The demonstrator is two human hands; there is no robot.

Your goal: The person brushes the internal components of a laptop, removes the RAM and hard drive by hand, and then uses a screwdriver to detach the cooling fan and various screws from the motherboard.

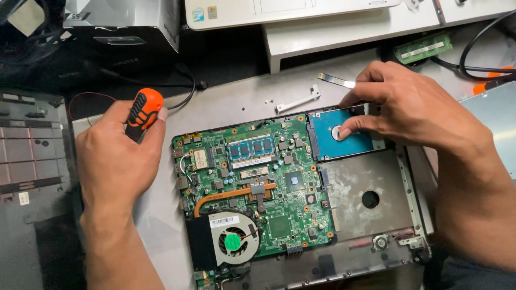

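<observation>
1. The blue hard drive (339,134) sits in its bay, upper right of the opened laptop base (371,236).
2. The right hand (414,107) lies spread on it, fingertips pressing.
3. The left hand (115,161), left of the green motherboard (252,182), grips an orange-handled screwdriver (142,111).

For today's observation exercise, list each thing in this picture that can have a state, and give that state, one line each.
Laptop base: opened, cover off, motherboard exposed.
Hard drive: flat in its bay, right hand pressing on it.
Screwdriver: gripped in left hand, off the board.
Memory module: seated in its slot.
Cooling fan: mounted; spin cannot be judged.
Metal bracket: loose on the table.
</observation>
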